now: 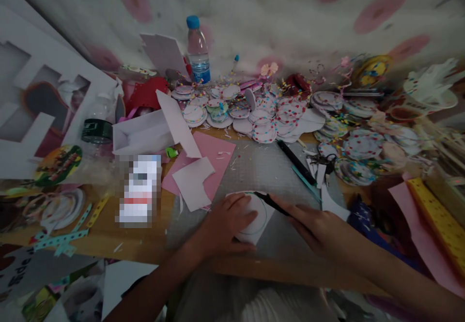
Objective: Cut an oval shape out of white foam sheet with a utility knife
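A white piece of board (258,230) with a green circle drawn on it lies on the grey cutting mat (254,167) near the table's front edge. My left hand (230,220) rests on its left part, fingers spread, pressing it flat. In my right hand (308,222) is a slim black knife-like tool (273,204), its tip at the top of the drawn circle. Which kind of tool it is cannot be told for certain.
Decorated white discs (261,114) are piled along the back, near a water bottle (199,53). Pink paper (218,160) and a blurred phone-like object (140,189) lie left. A black ruler-like bar (296,161) and keys (326,162) sit right of the board.
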Action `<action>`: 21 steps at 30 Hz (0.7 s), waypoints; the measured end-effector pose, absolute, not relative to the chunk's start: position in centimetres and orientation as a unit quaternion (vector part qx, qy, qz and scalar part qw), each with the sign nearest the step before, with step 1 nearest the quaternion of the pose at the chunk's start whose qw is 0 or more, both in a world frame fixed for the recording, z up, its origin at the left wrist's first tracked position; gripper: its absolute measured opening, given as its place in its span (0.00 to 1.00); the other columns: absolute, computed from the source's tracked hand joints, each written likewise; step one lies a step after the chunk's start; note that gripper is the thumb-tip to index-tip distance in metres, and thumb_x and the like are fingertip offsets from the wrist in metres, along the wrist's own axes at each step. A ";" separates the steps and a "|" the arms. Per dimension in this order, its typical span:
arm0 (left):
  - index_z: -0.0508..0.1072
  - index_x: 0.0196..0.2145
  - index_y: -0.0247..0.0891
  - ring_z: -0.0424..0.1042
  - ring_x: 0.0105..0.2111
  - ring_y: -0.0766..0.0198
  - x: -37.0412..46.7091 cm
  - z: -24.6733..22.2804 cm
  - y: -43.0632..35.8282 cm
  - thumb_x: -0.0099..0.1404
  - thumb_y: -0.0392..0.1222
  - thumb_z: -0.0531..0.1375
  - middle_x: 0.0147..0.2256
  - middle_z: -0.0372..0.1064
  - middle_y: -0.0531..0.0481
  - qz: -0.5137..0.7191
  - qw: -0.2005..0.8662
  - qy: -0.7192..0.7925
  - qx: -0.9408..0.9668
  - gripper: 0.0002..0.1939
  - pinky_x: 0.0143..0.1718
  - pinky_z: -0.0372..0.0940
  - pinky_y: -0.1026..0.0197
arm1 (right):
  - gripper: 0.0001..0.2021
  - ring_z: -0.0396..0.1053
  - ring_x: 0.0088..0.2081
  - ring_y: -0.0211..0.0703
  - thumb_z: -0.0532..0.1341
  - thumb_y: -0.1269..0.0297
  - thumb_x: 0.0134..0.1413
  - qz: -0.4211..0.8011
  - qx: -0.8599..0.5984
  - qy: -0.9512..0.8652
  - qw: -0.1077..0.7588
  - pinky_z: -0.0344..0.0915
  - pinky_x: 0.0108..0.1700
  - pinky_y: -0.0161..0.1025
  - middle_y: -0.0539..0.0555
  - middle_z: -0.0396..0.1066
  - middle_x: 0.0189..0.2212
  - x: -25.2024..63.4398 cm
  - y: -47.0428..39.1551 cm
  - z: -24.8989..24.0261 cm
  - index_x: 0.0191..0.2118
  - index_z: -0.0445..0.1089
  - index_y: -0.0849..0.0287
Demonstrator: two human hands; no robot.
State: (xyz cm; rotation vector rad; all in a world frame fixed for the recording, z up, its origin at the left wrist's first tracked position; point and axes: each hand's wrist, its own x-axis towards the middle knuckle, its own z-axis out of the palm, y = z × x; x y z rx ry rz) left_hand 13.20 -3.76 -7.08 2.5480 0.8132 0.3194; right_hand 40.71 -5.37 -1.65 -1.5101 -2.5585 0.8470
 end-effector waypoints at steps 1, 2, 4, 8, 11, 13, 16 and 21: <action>0.65 0.57 0.38 0.51 0.63 0.45 13.2 -7.1 -3.8 0.60 0.67 0.55 0.62 0.55 0.34 0.119 0.225 0.293 0.922 0.37 0.61 0.52 0.43 | 0.31 0.77 0.30 0.44 0.48 0.72 0.62 0.271 -0.489 -0.829 0.024 0.71 0.33 0.37 0.52 0.78 0.34 40.8 -5.4 -1.7 0.69 0.45 0.49; 0.65 0.58 0.38 0.51 0.63 0.45 13.2 -7.1 -3.8 0.60 0.67 0.56 0.62 0.55 0.34 0.121 0.228 0.291 0.921 0.37 0.61 0.52 0.43 | 0.31 0.77 0.29 0.43 0.48 0.72 0.62 0.266 -0.489 -0.831 0.021 0.71 0.32 0.36 0.51 0.78 0.33 40.9 -5.4 -1.8 0.69 0.45 0.48; 0.64 0.58 0.38 0.49 0.63 0.44 13.2 -7.1 -3.8 0.59 0.67 0.56 0.63 0.53 0.35 0.117 0.234 0.292 0.920 0.39 0.61 0.51 0.42 | 0.31 0.76 0.27 0.43 0.48 0.72 0.62 0.249 -0.486 -0.838 0.013 0.69 0.29 0.35 0.51 0.78 0.31 41.1 -5.5 -2.0 0.69 0.45 0.48; 0.63 0.60 0.38 0.48 0.64 0.44 13.1 -7.1 -3.9 0.59 0.69 0.55 0.64 0.52 0.35 0.111 0.240 0.290 0.920 0.40 0.62 0.49 0.41 | 0.37 0.74 0.23 0.40 0.50 0.76 0.58 0.165 -0.477 -0.862 -0.043 0.64 0.23 0.32 0.50 0.75 0.31 41.1 -5.5 -2.2 0.70 0.39 0.47; 0.63 0.60 0.39 0.48 0.64 0.44 13.1 -7.2 -4.0 0.59 0.69 0.54 0.63 0.53 0.36 0.117 0.237 0.292 0.919 0.40 0.62 0.49 0.40 | 0.44 0.73 0.21 0.41 0.52 0.78 0.54 0.092 -0.469 -0.874 -0.094 0.58 0.19 0.32 0.48 0.73 0.30 40.8 -5.6 -2.1 0.70 0.29 0.47; 0.63 0.60 0.38 0.49 0.64 0.44 13.0 -7.2 -4.0 0.59 0.70 0.53 0.63 0.54 0.36 0.120 0.232 0.292 0.920 0.40 0.62 0.49 0.41 | 0.47 0.73 0.20 0.41 0.53 0.79 0.52 0.065 -0.469 -0.875 -0.104 0.55 0.17 0.32 0.47 0.72 0.30 40.7 -5.7 -2.0 0.70 0.25 0.47; 0.64 0.59 0.38 0.50 0.64 0.43 13.1 -7.2 -4.0 0.59 0.70 0.53 0.62 0.56 0.35 0.124 0.231 0.291 0.920 0.41 0.62 0.50 0.40 | 0.47 0.73 0.19 0.41 0.54 0.78 0.52 0.052 -0.480 -0.870 -0.100 0.52 0.16 0.33 0.47 0.72 0.30 40.6 -6.1 -1.9 0.69 0.23 0.46; 0.66 0.58 0.37 0.51 0.63 0.42 13.3 -7.1 -3.9 0.58 0.70 0.55 0.61 0.58 0.34 0.126 0.232 0.295 0.918 0.40 0.60 0.52 0.39 | 0.45 0.73 0.20 0.39 0.53 0.78 0.55 0.075 -0.506 -0.855 -0.090 0.54 0.17 0.33 0.47 0.72 0.29 40.1 -7.5 -2.1 0.69 0.23 0.49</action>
